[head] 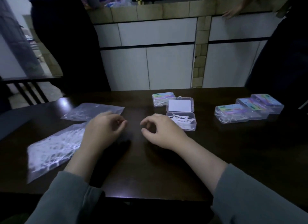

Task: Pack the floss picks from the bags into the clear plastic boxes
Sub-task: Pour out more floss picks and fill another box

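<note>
Hands hover mid-table, left hand (pixel 105 128) and right hand (pixel 160 130) loosely curled, holding nothing; floss picks (pixel 55 148) in near-left bag (pixel 40 170) look light, springy, tangle-prone, so pinch handles, drop into open box (pixel 191 126).

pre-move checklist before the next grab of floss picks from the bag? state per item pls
1. Open box lid up, ready to receive: ok.
2. Room left in that box: ok, picks cover only the bottom.
3. Near bag holds picks: ok, a white pile shows through the plastic.
4. Bag mouth open: cannot tell, its edge is blurred and partly under the left hand.
5. Both hands free: cannot tell; left hand and right hand have curled fingers, and a single pick would be too small to see.
6. Closed boxes out of the path: ok, they sit far right.
</note>
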The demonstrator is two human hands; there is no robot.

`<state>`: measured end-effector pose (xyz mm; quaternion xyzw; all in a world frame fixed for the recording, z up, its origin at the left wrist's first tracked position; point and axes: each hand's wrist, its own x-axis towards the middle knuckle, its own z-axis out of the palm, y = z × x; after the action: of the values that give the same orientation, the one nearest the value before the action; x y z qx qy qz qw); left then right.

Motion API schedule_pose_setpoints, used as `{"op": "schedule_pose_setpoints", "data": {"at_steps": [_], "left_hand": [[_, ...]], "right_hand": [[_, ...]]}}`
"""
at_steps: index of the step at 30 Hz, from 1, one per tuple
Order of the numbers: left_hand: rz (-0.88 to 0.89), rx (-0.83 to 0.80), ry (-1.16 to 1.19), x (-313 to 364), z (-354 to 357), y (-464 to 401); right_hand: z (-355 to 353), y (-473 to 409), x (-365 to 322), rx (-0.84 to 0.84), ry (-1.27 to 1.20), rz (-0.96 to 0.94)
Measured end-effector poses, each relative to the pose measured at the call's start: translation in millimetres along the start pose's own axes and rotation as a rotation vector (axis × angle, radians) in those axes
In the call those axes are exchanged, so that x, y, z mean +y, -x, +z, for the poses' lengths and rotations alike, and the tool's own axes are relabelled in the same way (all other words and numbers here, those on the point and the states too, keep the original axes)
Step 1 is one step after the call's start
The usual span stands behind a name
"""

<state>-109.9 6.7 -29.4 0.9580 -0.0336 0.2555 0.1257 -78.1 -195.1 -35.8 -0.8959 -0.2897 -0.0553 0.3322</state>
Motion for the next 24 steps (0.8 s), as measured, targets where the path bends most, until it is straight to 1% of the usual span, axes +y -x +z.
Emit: {"op": "schedule_pose_setpoints", "data": {"at_steps": [3,6,10,14,16,19,22,24], "left_hand": [[-0.033,0.036,-0.057,-37,-15,14],[-0.052,0.002,-0.113,-58,-19,24],[-0.059,-0.003,-0.068,-69,-10,29],[-0.007,0.039,-0.078,-65,-4,24],[0.028,0.083,-0.071,-62,-5,24],[0.084,0.177,0.016,-53,-11,27],[0.108,0.229,0.103,-32,-15,26],[0.141,0.237,0.159,-16,-17,20]], "right_hand": [[27,-25,-18,-0.052,-0.094,0.054],[51,-48,-32,-0.140,-0.064,0.116],[71,-68,-45,-0.180,-0.028,0.146],[79,-72,-51,-0.207,-0.020,0.137],[79,-70,-48,-0.203,-0.100,0.144],[72,-67,-44,-0.207,-0.297,0.163],[59,-66,-45,-0.317,-0.497,0.227],[46,-65,-42,-0.385,-0.690,0.354]]}}
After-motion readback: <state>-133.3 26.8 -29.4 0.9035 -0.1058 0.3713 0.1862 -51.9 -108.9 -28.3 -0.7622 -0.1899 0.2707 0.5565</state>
